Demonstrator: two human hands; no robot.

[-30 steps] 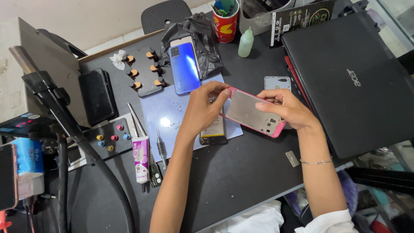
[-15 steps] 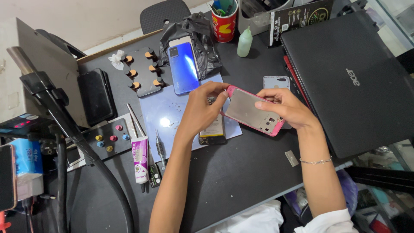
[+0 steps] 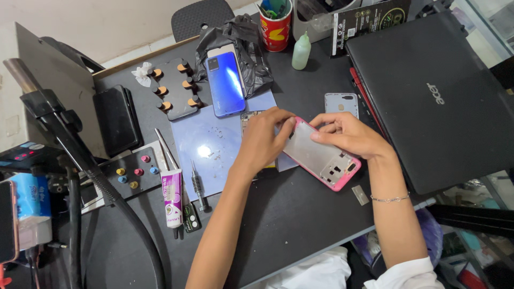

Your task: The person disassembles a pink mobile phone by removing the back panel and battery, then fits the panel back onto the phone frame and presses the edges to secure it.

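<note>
I have both hands on the pink frame [image 3: 321,156], which sits tilted just above the dark desk [image 3: 300,214], right of the blue mat [image 3: 214,147]. My left hand [image 3: 263,140] curls over the frame's upper-left end, fingers pressed down on its edge and thumb under; my right hand [image 3: 348,134] pinches the top rim from the 1 o'clock side, thumb and forefinger closed on it. So both grips are closed on the frame, not spread.

As I judge it, the work is partway through. The frame shows its bare silvery inside with the camera cut-outs at the lower right, and no screen or board is visible in it, so the phone looks stripped down. A second opened phone [image 3: 251,120] lies half under my left hand at the mat's right edge; I cannot tell its condition. A grey back cover [image 3: 340,103] lies loose at 12 o'clock from the frame, not fitted. The blue phone [image 3: 226,84] rests apart at 10 o'clock. The glue tube [image 3: 172,197] and screwdriver [image 3: 198,186] lie at 8 o'clock, untouched. Tiny specks, perhaps screws, dot the mat. Fitting or closing up seems still to come.
</note>
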